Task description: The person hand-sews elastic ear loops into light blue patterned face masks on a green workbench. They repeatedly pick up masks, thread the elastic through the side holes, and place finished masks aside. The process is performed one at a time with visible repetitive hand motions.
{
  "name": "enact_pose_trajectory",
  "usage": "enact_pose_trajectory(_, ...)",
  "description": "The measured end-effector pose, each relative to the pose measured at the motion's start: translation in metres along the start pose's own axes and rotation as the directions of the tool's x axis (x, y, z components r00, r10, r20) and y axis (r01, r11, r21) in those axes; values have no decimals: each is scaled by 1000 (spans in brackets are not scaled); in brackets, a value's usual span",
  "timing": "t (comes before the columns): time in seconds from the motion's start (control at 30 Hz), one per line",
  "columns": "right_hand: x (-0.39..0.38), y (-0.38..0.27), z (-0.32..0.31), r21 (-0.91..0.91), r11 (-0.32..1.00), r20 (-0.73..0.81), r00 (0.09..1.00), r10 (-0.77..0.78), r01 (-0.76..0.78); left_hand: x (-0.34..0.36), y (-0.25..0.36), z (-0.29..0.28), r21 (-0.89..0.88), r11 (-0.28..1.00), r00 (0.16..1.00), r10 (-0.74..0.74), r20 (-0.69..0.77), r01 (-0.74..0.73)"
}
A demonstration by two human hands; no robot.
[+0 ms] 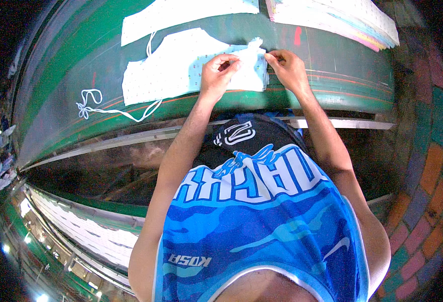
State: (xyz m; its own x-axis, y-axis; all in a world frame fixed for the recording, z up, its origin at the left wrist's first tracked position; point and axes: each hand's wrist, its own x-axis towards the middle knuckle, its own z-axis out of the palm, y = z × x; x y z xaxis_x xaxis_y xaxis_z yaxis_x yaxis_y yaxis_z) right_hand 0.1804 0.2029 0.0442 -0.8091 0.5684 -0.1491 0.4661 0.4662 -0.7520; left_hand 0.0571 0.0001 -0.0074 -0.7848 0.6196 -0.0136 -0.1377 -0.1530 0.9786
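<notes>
In front of me a stack of cut white fabric pieces (166,70) with small dark printed motifs lies on the green table. My left hand (220,70) pinches the top fabric near the stack's right end, thumb and fingers together, and the cloth bunches up beside it. At the right edge of the stack my right hand (287,65) has its thumb and forefinger closed on the fabric's corner. A white cord (98,109) comes out from beneath the stack and ends in loops on the table to the left.
The green tabletop (332,75) carries thin orange lines and red marks. Farther off lie another white fabric piece (191,15) and a thick stack of layered fabric (337,20) with coloured edges. A pale rail (100,143) runs along the near edge. Coloured paving (427,186) lies at right.
</notes>
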Motion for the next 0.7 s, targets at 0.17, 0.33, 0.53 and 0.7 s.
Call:
enact_pose_trajectory(0.17, 8, -8, 14, -160, 979, -147, 978, -150, 126, -2, 1, 2, 2, 1000, 1000, 5, 7, -5)
enact_pose_trajectory(0.33, 12, -10, 8, -224, 970, -64, 991, -115, 99, -4, 9, 4, -7, 999, 999, -35, 25, 35)
enact_pose_trajectory(0.53, 14, -9, 5, -137, 990, 5, 1000, -26, 26, -4, 6, 6, 10, 1000, 1000, 10, 29, -10)
enact_pose_trajectory(0.7, 9, -11, 10, 28, 998, -94, 994, -54, 57, -6, 5, 7, 2, 1000, 999, 16, 34, -16)
